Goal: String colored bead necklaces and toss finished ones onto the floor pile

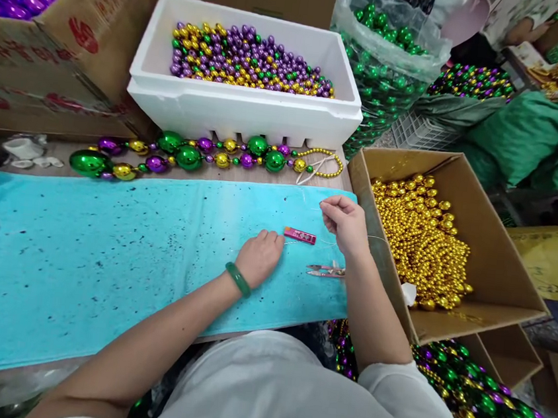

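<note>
Left hand (pixel 258 259) over turquoise cloth (pixel 105 250), white bead box (pixel 243 115) behind, cardboard box (pixel 491 248) beside

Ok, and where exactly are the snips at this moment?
In the head view, the snips lie right of centre on the turquoise towel, just left of the right forearm.

Under left hand (pixel 259 260) and right hand (pixel 345 226): matt cloth (pixel 119 252). Between hands: plastic-looking pink case (pixel 299 236). Below right hand: metal snips (pixel 325 271). Beyond hands: matt foam box (pixel 244 113), mirror-glossy bead string (pixel 188 157). Right of right hand: dull cardboard box (pixel 493 258), shiny gold beads (pixel 419 244).
</note>
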The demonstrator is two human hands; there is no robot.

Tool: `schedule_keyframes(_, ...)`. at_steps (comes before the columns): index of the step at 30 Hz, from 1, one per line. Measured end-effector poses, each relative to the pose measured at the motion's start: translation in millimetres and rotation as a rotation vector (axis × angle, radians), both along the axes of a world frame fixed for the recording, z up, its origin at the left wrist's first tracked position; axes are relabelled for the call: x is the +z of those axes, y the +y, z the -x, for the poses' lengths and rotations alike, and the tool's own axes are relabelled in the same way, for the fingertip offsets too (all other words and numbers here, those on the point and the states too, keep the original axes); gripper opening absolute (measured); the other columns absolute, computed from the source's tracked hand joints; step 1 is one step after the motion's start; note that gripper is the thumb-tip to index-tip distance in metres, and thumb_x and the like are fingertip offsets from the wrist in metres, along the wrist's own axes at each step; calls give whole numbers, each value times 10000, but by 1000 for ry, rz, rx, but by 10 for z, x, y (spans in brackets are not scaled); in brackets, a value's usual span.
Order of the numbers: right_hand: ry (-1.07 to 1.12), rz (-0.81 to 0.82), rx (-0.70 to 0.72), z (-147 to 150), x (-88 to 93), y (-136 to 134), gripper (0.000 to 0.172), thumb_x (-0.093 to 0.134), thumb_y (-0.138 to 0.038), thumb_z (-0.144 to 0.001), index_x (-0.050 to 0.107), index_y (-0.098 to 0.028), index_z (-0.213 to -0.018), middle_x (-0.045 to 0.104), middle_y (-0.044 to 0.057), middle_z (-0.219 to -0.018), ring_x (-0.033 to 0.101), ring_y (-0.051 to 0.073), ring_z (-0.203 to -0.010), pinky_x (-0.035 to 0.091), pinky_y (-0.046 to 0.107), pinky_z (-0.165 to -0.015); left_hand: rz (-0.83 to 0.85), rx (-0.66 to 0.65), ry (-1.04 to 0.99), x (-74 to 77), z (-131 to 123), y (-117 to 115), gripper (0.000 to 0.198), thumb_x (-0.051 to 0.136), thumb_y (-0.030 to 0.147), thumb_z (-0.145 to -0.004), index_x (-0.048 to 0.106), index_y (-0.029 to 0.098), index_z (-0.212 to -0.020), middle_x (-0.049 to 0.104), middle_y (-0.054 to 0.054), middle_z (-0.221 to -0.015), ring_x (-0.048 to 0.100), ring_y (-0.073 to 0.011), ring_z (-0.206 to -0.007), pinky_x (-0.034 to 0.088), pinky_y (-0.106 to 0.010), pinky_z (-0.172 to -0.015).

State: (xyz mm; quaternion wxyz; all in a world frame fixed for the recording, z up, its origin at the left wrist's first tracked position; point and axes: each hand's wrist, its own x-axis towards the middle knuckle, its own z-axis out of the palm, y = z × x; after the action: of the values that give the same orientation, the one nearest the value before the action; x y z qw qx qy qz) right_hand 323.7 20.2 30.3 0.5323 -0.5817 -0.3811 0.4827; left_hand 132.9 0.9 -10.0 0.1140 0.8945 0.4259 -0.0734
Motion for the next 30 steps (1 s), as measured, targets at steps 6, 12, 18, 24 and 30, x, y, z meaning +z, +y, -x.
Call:
schedule_keyframes(6,-121,-11,-61,69,-58,-223,195,703,-353,-664,610,-182,-668,423,-76,-459,329,63,-424,252,216,-416,28,61,56,251,220,15,327,339,66,-882,634,133,-1007,607,-132,-991,570,-264,-936,486,-356,-721)
schedule_keyframes(12,6,23,-28,375,8,-397,152,686,-307,-674,605,-178,-658,518,-43,-544,423,76,-475,351,210,-438,191,248,-514,408,542,-14,292,431,164,-873,671,183,-1038,645,-67,-944,610,-175,-840,498,-310,-762)
schedule_keyframes(18,266,11,-6,745,170,-497,188,680,-316,-660,558,-173,-653,634,29,-865,658,178,-816,559,273,-578,532,473,-954,407,560,-181,268,548,318,-814,691,176,-992,658,-68,-929,597,-136,-720,510,-240,-566)
schedule_keyframes(24,303,43,17,881,173,-448,148,630,-225,-642,496,-169,-612,627,1,-776,672,149,-703,578,290,-599,643,579,-1064,342,563,-238,275,606,328,-762,691,163,-965,655,-59,-849,584,-124,-668,519,-230,-538)
schedule_keyframes(30,295,37,14,953,168,-448,147,607,-194,-632,464,-173,-605,592,-10,-757,670,141,-672,586,294,-587,600,597,-1077,290,602,-259,254,612,327,-754,686,164,-935,658,-73,-920,589,-128,-689,533,-238,-544)
